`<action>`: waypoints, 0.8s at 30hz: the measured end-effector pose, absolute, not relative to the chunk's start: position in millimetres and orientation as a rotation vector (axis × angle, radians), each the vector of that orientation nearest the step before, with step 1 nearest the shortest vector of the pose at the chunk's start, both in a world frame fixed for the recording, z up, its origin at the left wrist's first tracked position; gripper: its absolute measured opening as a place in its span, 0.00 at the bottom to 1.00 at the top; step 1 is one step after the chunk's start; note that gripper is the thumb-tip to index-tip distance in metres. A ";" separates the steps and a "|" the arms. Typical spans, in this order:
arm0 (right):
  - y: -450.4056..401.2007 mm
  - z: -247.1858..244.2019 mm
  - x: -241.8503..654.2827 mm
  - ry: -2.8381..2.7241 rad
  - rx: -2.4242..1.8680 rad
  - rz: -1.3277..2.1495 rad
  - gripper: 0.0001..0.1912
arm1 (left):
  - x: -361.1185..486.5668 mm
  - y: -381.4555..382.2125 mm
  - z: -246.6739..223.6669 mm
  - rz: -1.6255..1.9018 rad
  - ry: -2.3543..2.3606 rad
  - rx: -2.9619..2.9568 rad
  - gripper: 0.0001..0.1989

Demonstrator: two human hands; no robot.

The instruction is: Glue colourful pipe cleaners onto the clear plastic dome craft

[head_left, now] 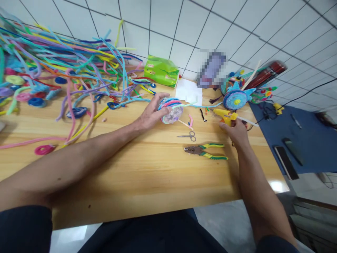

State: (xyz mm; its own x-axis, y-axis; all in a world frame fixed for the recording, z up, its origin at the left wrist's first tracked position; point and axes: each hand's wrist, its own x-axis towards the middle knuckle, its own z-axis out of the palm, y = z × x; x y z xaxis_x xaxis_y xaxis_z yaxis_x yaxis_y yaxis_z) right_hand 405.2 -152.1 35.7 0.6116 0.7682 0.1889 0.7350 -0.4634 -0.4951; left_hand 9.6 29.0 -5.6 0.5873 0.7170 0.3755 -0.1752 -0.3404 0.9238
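My left hand (154, 111) is closed around a round craft piece of coiled pipe cleaners (171, 114), with blue, pink and white bands at its edge. A pale green and blue strand trails from it to the right. In my right hand (237, 131) is a yellow hot glue gun (223, 115), its nozzle toward the left and a white glue stick out of its back. Between the hands lie small scissors (190, 136), a pink pipe cleaner piece (190, 120) and a short black one (203, 115). Pliers (205, 151) with yellow-green handles rest nearer me.
A heap of coloured pipe cleaners (79, 59) covers the table's left side. At the back are a green packet (161, 71), white paper (188, 92), a finished blue fish-like piece (235, 99) and a red flask (271, 72). A black cable (302, 93) runs at right.
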 end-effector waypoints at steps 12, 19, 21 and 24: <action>-155.1 108.6 308.0 -1.439 -1.785 0.599 0.13 | 8.5 33.8 -2.9 0.948 0.534 1.695 0.36; -127.0 106.5 269.2 -1.646 -1.717 0.635 0.18 | 7.3 33.0 -3.2 0.937 0.492 1.671 0.36; -121.8 103.3 266.3 -1.635 -1.697 0.638 0.16 | 7.0 32.5 -2.5 0.943 0.490 1.675 0.37; -119.3 101.4 261.7 -1.600 -1.689 0.662 0.13 | 6.2 31.7 -0.9 0.949 0.499 1.681 0.37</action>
